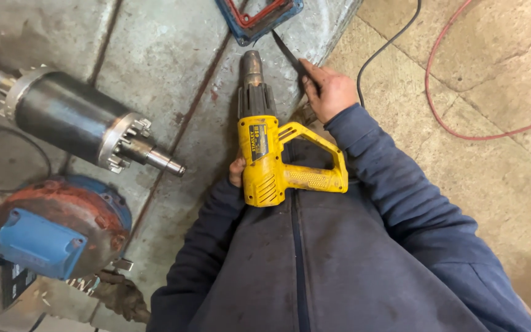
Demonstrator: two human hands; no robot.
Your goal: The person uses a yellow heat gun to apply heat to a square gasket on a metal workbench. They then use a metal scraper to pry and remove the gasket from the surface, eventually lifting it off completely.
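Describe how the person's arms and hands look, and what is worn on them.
Both arms are covered by long dark blue sleeves of a jacket with a zipper down the front. The cloth looks worn and a little dusty. The right sleeve ends at the wrist of the bare right hand. The left hand, also without a glove, shows only partly.

Head-worn camera, looking steeply down, close, edges perhaps stretched
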